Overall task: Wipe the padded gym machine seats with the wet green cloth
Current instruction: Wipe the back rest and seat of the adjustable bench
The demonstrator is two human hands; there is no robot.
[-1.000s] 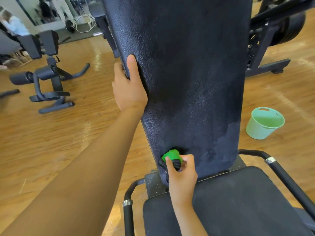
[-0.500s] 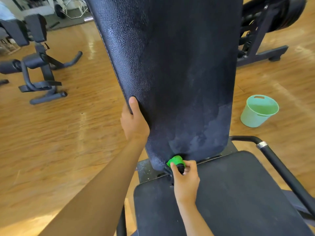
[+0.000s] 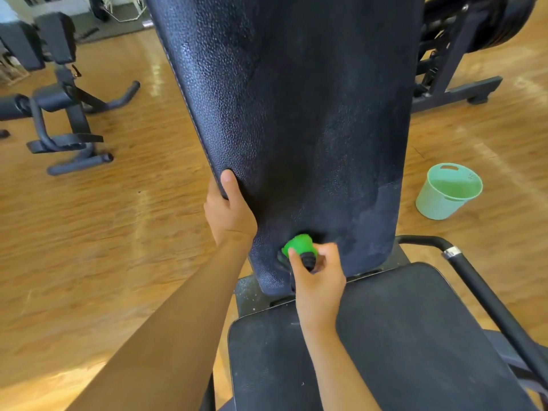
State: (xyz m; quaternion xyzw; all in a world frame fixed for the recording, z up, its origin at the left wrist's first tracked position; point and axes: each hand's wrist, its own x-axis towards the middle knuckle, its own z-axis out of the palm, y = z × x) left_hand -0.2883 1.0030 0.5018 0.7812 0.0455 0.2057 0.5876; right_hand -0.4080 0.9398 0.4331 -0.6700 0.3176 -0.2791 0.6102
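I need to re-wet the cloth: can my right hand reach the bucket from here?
Probably not: the bucket sits on the floor beyond the armrest, well off from the right hand gripping the cloth.

no readable text, labels, brands or numbers on anything in view

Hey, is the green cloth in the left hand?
No, the right hand grips the cloth against the back pad, while the left hand holds the pad's edge.
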